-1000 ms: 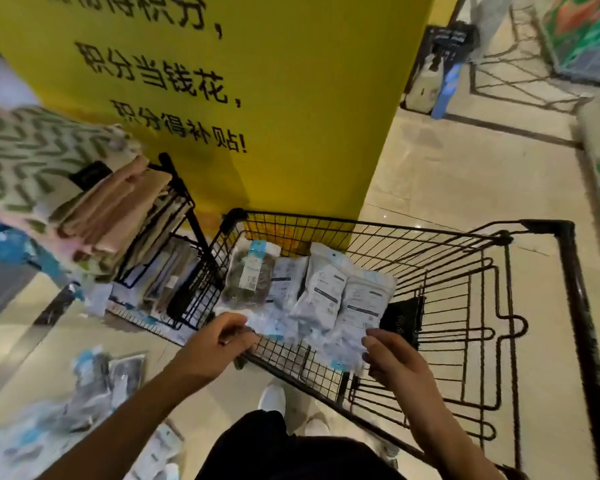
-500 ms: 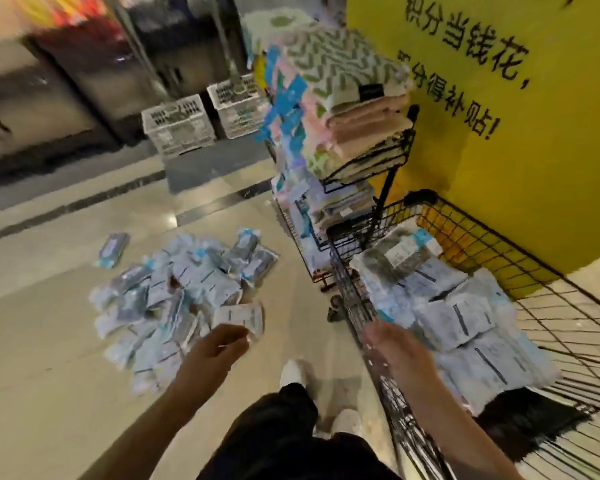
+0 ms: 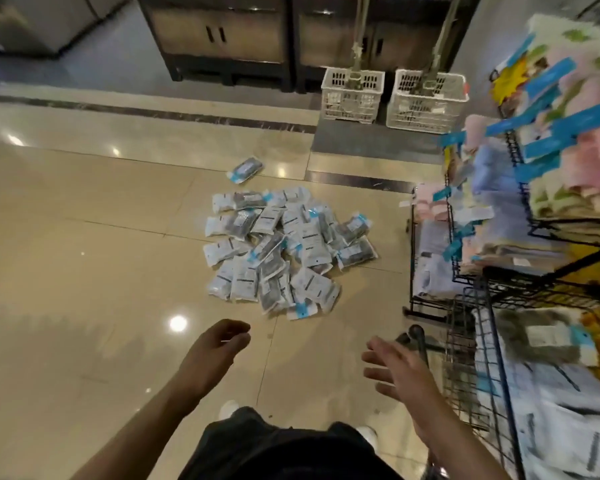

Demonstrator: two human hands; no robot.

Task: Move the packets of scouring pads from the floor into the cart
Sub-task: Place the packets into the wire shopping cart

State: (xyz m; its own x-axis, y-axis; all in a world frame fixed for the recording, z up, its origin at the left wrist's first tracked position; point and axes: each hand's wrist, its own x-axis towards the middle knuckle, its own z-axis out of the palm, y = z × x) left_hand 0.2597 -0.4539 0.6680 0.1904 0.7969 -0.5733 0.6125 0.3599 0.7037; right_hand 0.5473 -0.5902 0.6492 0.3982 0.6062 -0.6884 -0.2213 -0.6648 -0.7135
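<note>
— What are the hands doing?
— The left hand (image 3: 212, 353) hangs loosely curled and the right hand (image 3: 400, 372) is spread; both hold nothing.
— And the packets?
— A pile of scouring-pad packets (image 3: 284, 252) lies on the tiled floor (image 3: 84, 271), their long axes mixed, labels too blurred to read. More fill the wire cart (image 3: 499, 393) on the right.

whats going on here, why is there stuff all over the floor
A person is clearing packets of scouring pads off the floor into a wire cart on their right, which already holds some. A large pile of packets lies on the tiles ahead, with one stray packet beyond it. Both hands are empty right now: the left hand is loosely curled and the right hand is spread open, both held above the floor short of the pile.
</note>
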